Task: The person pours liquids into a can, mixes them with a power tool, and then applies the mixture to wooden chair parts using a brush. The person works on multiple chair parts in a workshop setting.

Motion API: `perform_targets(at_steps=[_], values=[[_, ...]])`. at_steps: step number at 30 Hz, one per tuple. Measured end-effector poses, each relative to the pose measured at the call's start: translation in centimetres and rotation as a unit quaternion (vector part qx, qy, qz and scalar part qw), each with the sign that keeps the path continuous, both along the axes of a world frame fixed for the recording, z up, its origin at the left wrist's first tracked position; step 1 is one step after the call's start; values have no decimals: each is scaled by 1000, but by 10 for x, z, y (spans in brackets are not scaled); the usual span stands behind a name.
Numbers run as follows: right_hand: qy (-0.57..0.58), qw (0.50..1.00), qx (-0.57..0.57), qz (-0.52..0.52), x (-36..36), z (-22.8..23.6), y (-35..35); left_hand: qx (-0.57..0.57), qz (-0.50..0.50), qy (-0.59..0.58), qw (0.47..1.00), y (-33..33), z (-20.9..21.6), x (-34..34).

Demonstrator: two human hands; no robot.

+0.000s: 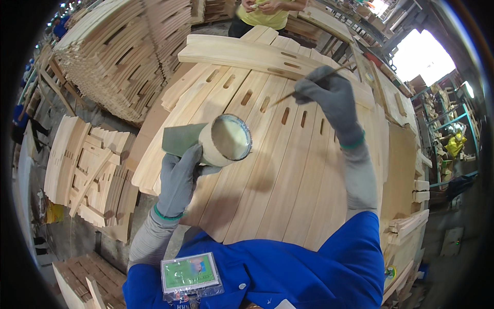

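Both my hands wear grey gloves. My left hand (180, 180) is closed around a cup (211, 147) with a pale, creamy content, tilted so its opening shows. A flat green piece (180, 139) sticks out beside the cup, by the same hand. In my right hand (332, 95) is a thin wooden stick (284, 99), pinched between the fingers and pointing down-left over the boards. Below lie pale wooden boards (267, 180) side by side, with oval slots (285, 116) cut near their far ends. The stick's tip is near these slots; whether it touches wood I cannot tell.
Slotted boards (242, 54) lie crosswise at the far end. Tall stacks of curved slats (113, 62) stand at the left, with a lower pile (87, 170) nearer me. A person in a yellow shirt (262, 18) stands beyond the boards. A shelf rack (455, 139) is at the right.
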State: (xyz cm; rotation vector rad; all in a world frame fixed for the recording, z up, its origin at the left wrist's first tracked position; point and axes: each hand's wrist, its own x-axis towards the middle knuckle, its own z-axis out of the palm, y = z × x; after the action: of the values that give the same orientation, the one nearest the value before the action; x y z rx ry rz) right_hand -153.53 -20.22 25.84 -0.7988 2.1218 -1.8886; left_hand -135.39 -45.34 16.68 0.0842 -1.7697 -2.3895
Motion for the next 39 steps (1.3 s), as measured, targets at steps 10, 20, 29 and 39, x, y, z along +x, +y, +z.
perform_targets(at_steps=[10,20,29,39], values=[[-133,985,-85,72,86,-8,13,49,-15,-6,999,33,28,17],[-403,887,-227,-20,63,-56,67,177,-64,-66,980,76,4,13],[-326,932,-159,-27,-7,-89,78,-66,-88,0,994,89,-34,-13],[-53,997,46,-23,-86,-77,58,203,-78,-93,972,85,-29,-18]])
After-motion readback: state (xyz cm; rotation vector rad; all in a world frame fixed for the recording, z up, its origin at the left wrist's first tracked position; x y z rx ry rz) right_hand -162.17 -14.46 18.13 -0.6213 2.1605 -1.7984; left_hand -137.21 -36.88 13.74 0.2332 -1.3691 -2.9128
